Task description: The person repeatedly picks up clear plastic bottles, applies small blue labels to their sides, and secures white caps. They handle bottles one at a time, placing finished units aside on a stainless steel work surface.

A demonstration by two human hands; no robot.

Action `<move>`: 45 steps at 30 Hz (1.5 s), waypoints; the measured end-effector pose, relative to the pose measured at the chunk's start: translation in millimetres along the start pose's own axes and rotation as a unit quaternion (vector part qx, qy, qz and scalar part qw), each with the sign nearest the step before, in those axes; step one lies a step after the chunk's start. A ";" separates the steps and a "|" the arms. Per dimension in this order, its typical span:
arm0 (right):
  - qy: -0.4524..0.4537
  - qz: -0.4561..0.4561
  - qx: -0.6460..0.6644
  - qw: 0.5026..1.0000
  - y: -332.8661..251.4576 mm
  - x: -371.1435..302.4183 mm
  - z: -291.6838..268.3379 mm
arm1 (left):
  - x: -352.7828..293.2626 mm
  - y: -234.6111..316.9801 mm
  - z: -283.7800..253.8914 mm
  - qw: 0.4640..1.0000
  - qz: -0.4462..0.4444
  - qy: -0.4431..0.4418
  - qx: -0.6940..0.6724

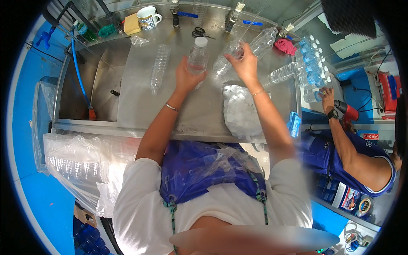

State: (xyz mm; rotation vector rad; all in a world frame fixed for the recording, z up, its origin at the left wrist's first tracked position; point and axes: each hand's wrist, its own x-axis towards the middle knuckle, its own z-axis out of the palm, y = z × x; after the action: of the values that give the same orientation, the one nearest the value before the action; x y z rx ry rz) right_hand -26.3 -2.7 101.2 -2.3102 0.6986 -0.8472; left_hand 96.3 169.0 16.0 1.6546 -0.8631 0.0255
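Observation:
My left hand point(187, 77) is wrapped round a clear plastic bottle point(198, 57) with a white cap, held upright over the steel counter. Thumb and fingers of my right hand point(245, 66) curve round another clear bottle point(222, 63), which leans at a slant; its neck is hard to make out. Beside that bottle, a larger empty bottle point(264, 42) lies tilted toward the back right. To the left of my hands an empty clear bottle point(160, 68) lies on its side. A bag of white caps point(240, 111) rests under my right forearm.
At left is a steel sink point(104, 91) with a blue hose point(77, 70). Scissors point(202, 33), a mug point(148, 18) and valves point(175, 17) line the back. On the right, a co-worker's hand point(327, 100) is at several filled bottles point(312, 63), beside a red heat gun point(346, 110).

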 end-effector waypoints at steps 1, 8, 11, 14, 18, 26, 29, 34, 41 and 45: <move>0.025 -0.017 -0.002 1.000 -1.0 -0.3 5.9 | -2.4 6.8 -3.1 1.000 -0.008 -0.020 -0.005; 0.176 -0.175 0.040 0.968 -34.9 -17.1 -11.8 | -18.3 57.3 -16.2 0.987 -0.039 -0.150 -0.044; -0.034 -0.149 0.219 0.964 -41.9 -37.6 -25.8 | -27.4 81.0 -16.5 0.945 -0.085 -0.265 -0.173; -0.111 0.038 0.728 0.675 -39.9 -42.8 -32.7 | -35.8 108.4 -18.2 0.694 -0.278 -0.431 -0.505; -0.097 0.029 0.683 0.723 -40.4 -47.8 -59.7 | -25.8 138.9 -21.3 0.609 -0.320 -0.469 -0.554; -0.035 -0.361 0.162 0.917 -46.6 -55.6 -154.6 | -14.6 167.5 -26.4 0.442 -0.348 -0.631 -0.535; -0.110 -0.176 0.060 0.976 -32.2 -61.0 -158.1 | -1.8 163.1 -6.7 0.654 -0.234 -0.637 -0.334; -0.247 0.240 -0.053 0.937 -1.1 -71.8 -138.2 | -10.7 169.1 29.0 0.853 0.135 -0.457 0.211; -0.110 0.126 0.090 0.982 -2.2 -88.6 -195.6 | -16.9 189.3 58.2 0.893 0.022 -0.449 0.018; 0.021 0.106 0.048 0.993 11.7 -93.8 -220.5 | -29.6 193.9 72.2 0.912 0.107 -0.386 -0.088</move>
State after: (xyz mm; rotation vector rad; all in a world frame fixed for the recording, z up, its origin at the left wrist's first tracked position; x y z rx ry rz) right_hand -245.7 -24.4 195.7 -2.0941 0.8848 -0.8138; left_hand -61.1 119.6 144.3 1.3818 -1.5883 -0.5748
